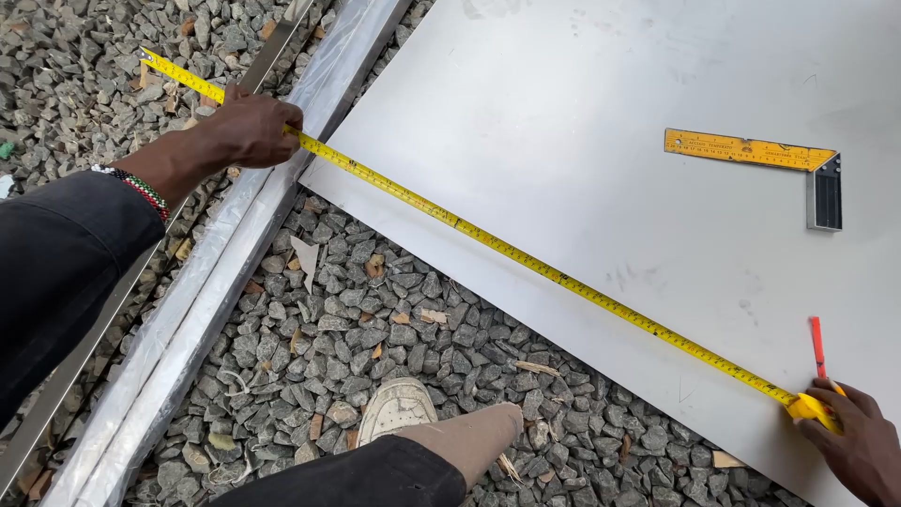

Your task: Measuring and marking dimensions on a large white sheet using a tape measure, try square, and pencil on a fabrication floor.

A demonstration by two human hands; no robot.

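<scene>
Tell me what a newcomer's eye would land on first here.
The yellow tape measure stands out, stretched diagonally from upper left to lower right across the grey metal sheet. The left hand pins it at the sheet's corner, and the right hand holds its case and a red pencil at the lower right. An orange try square lies on the sheet's upper right.

The tape measure (488, 239) is showing bright yellow with fine black marks; the sheet (582, 122) is lying pale grey; the try square (751, 150) is showing an orange-yellow blade and a dark grey stock; the pencil (817, 345) is glowing red; the bracelet (141, 188) is showing red, white and green beads; the gravel (394, 310) is lying grey; the shoe (399, 408) is looking off-white.
</scene>
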